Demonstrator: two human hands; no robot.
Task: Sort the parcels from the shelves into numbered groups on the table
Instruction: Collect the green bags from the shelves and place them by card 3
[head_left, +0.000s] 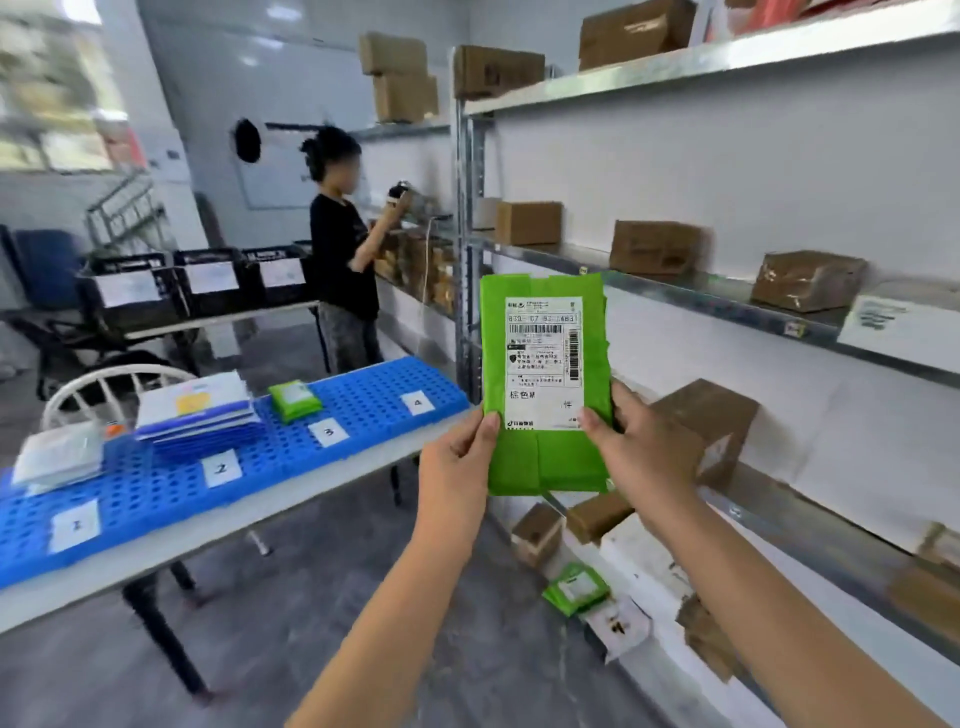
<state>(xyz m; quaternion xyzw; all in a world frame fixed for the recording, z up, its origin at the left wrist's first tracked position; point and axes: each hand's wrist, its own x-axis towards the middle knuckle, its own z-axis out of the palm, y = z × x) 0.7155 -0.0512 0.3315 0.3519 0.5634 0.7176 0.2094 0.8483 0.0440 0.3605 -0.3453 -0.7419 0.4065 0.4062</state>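
Head view: both hands hold a flat green parcel (545, 384) upright in front of the shelves (717, 300), its white shipping label (543, 364) facing the camera. The left hand (457, 462) pinches the lower left edge, thumb on the front and fingers hidden behind. The right hand (641, 447) grips the lower right edge, thumb tip resting on the label's bottom corner, fingers wrapped behind the parcel. The parcel touches nothing but the two hands.

To the left of the grip, a white table (332, 493) carries a blue perforated mat (156, 493) with number cards 1 (75, 525), 2 (222, 467), 3 (328, 432) and 4 (417, 402) along its near side. A white packet (60, 457) lies behind card 1, a stack of white and blue envelopes (200, 410) behind card 2, and a small green packet (294, 399) behind card 3.

Just behind the right hand, a brown box (711, 415) sits on a lower shelf. Below the grip, smaller brown boxes (537, 535) and another green packet (576, 590) lie on the bottom shelf. Above and to the right of the grip, more brown cartons (657, 247) stand spaced along the middle shelf. Beyond the grip to the left, another person (343, 249) stands at further shelving, near black crates (208, 280).
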